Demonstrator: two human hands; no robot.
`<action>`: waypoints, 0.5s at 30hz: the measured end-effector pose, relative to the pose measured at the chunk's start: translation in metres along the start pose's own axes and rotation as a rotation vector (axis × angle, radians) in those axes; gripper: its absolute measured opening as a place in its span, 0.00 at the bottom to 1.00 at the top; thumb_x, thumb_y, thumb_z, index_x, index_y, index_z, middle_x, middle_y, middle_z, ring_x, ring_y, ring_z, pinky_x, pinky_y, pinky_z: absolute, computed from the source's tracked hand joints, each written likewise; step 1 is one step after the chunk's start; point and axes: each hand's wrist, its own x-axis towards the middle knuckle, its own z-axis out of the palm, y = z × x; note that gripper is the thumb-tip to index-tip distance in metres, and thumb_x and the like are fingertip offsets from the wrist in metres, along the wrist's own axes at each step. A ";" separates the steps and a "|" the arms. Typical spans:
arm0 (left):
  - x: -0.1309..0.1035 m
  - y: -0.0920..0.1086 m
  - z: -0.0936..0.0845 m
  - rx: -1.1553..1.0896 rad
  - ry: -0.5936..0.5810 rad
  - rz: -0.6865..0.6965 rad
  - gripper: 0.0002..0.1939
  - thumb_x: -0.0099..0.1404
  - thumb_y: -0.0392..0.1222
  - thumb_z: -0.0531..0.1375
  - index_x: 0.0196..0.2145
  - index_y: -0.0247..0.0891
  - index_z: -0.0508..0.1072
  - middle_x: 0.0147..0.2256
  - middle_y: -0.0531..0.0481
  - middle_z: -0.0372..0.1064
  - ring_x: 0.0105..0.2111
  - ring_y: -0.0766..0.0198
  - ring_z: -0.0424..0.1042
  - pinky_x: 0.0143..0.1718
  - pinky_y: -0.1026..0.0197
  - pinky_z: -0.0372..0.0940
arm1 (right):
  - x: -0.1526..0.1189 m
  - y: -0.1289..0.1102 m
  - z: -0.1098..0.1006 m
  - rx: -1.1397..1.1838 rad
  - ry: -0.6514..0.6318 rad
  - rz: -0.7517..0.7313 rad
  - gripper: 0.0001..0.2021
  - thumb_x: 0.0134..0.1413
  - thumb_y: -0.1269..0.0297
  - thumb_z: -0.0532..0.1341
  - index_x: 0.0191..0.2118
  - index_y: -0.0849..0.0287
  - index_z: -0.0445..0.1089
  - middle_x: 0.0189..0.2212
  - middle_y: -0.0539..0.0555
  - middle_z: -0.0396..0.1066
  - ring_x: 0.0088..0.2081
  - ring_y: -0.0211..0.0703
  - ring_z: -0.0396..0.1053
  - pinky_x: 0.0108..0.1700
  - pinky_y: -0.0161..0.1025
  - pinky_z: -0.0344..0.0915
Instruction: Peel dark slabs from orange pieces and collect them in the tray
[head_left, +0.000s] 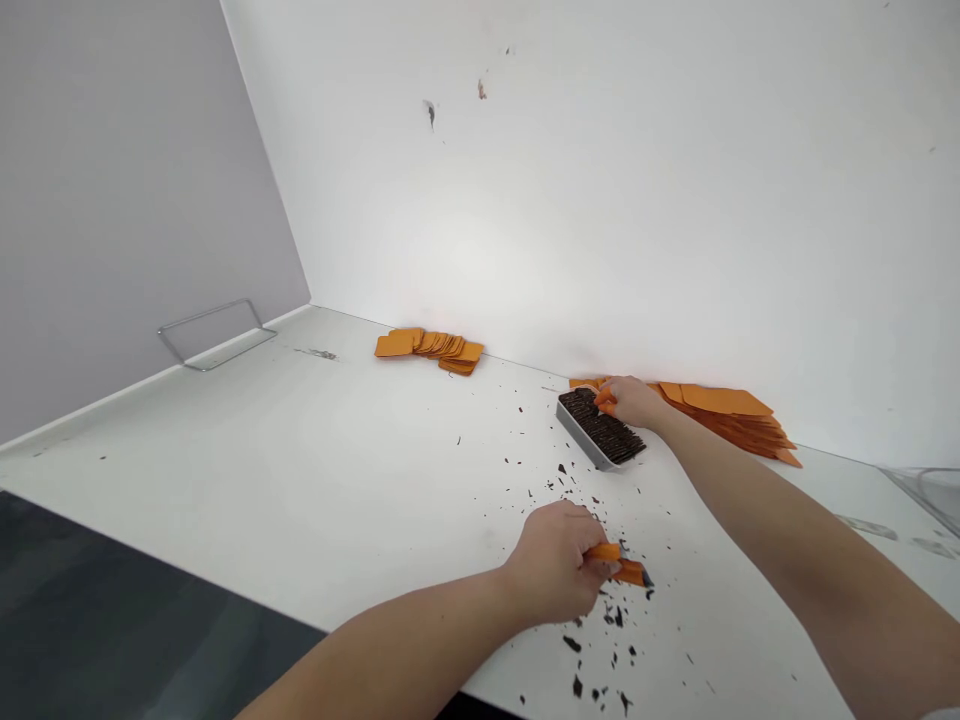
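Note:
My left hand (559, 560) is closed over the near part of the table, pinching a small orange paper packet (631, 573) with a dark tip at its far end. Orange also covers part of the fingers there. My right hand (634, 402) reaches to a shallow, light-grey tray (585, 446) filled with rows of thin dark brown strips (611, 435). Its fingertips, with orange on them, are bent together at the strips' back edge; what they pinch is hidden. Behind that hand a fanned stack of flat orange packets (720, 402) lies along the wall.
A smaller pile of orange packets (431, 348) lies against the back wall, left of the tray. Dark crumbs (574, 645) are scattered over the white table (300, 480). A bent wire frame (217, 335) stands at the left wall, and a clear object (926, 495) at the right edge.

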 end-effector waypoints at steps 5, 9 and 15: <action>0.000 0.001 -0.001 0.018 -0.022 -0.025 0.15 0.55 0.33 0.61 0.21 0.37 0.56 0.22 0.53 0.58 0.27 0.64 0.60 0.29 0.64 0.55 | 0.003 -0.005 -0.006 -0.028 -0.033 -0.014 0.11 0.63 0.59 0.60 0.44 0.61 0.71 0.48 0.56 0.69 0.48 0.46 0.68 0.51 0.49 0.67; 0.000 0.001 -0.001 0.027 -0.042 -0.043 0.14 0.56 0.33 0.61 0.21 0.37 0.58 0.23 0.53 0.59 0.28 0.64 0.60 0.29 0.64 0.56 | 0.005 -0.008 -0.010 -0.036 -0.065 0.030 0.11 0.63 0.59 0.60 0.45 0.61 0.70 0.47 0.56 0.69 0.46 0.45 0.69 0.48 0.47 0.69; 0.000 0.002 -0.001 0.022 -0.041 -0.067 0.14 0.56 0.34 0.62 0.21 0.37 0.58 0.23 0.53 0.59 0.28 0.64 0.60 0.29 0.64 0.55 | 0.011 -0.012 -0.014 -0.028 -0.106 0.018 0.11 0.63 0.61 0.61 0.46 0.61 0.70 0.48 0.56 0.68 0.45 0.44 0.69 0.47 0.46 0.70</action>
